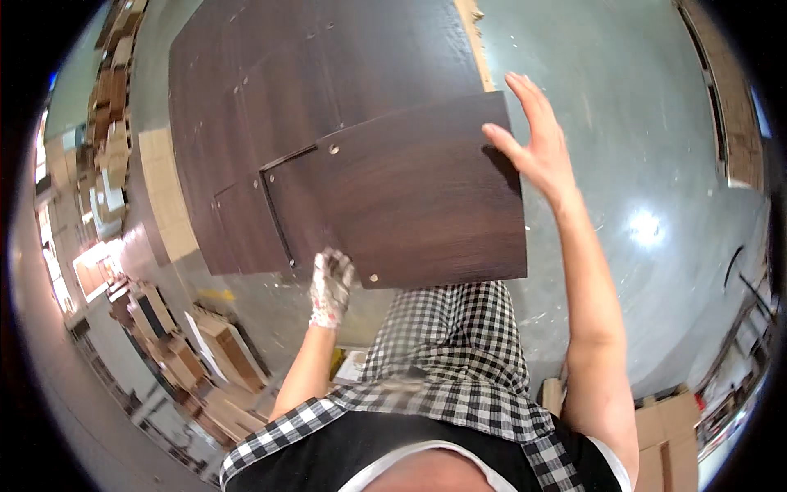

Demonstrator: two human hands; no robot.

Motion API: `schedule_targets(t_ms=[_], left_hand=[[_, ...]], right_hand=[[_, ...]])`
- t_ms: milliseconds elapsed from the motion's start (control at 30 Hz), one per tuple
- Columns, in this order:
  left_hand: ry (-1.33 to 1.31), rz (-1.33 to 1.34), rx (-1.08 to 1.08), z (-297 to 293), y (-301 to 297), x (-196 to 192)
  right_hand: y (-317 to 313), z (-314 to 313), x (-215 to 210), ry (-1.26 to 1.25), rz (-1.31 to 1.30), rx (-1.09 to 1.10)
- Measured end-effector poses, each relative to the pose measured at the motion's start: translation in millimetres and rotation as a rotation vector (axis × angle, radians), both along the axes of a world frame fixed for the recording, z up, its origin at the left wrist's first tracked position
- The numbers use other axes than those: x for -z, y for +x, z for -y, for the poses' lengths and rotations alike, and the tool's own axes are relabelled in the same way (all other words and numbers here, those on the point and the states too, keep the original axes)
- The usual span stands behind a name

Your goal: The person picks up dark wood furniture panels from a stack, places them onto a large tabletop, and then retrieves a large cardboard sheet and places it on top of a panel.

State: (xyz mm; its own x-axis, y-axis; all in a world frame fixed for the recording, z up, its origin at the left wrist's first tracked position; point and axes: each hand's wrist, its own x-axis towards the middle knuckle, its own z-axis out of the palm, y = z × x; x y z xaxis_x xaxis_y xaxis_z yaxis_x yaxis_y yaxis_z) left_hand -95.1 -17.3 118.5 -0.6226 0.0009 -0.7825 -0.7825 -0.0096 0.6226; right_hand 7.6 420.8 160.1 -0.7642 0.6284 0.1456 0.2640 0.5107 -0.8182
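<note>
A dark brown wood-grain panel (426, 189) lies before me, overlapping a wider spread of similar dark panels (279, 90). Round holes show near its left end. My right hand (537, 152) is bare, its fingers spread at the panel's far right corner, and it grips nothing. My left hand (332, 283), in a pale patterned glove, is at the panel's near left edge. Its fingers are blurred, so whether they grip the edge cannot be made out. Close by, a thin dark gap or step runs between the panel and those beneath.
Stacked boards and cartons (115, 123) line the far left. More boards (229, 353) stand at the lower left. Grey floor (623, 148) stretches to the right, with a wooden pallet or stack (730, 107) beyond. A cardboard box (668, 439) stands behind my right arm.
</note>
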Motion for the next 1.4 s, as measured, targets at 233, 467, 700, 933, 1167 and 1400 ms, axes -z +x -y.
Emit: schedule_targets(t_ms=[233,467,700,933,1167,1400], left_hand=[[0.756,0.404,0.317,-33.2,119.7,-11.1],[0.894,0.626,-0.388,-105.7,102.0,-33.9],[0.439,0.422,-0.119,-79.9,98.6,-43.6],[0.154,0.074,0.139,-47.2,92.2,-18.6],[-0.347,-0.166,0.426,-57.4,90.5,-67.0],[0.074,-0.133,0.077,-61.4,101.4,-57.9]], right_hand=[[-90.5,-25.2,-16.4,0.083,0.631,-0.533],[-57.0,-14.5,-7.3,0.217,0.477,-0.496],[11.3,11.9,-6.3,0.018,0.566,-0.343],[83.8,48.8,8.8,-0.342,0.783,-0.165],[97.3,73.2,-2.9,-0.139,0.585,-0.11],[95.0,73.4,-7.0,-0.283,0.393,-0.054]])
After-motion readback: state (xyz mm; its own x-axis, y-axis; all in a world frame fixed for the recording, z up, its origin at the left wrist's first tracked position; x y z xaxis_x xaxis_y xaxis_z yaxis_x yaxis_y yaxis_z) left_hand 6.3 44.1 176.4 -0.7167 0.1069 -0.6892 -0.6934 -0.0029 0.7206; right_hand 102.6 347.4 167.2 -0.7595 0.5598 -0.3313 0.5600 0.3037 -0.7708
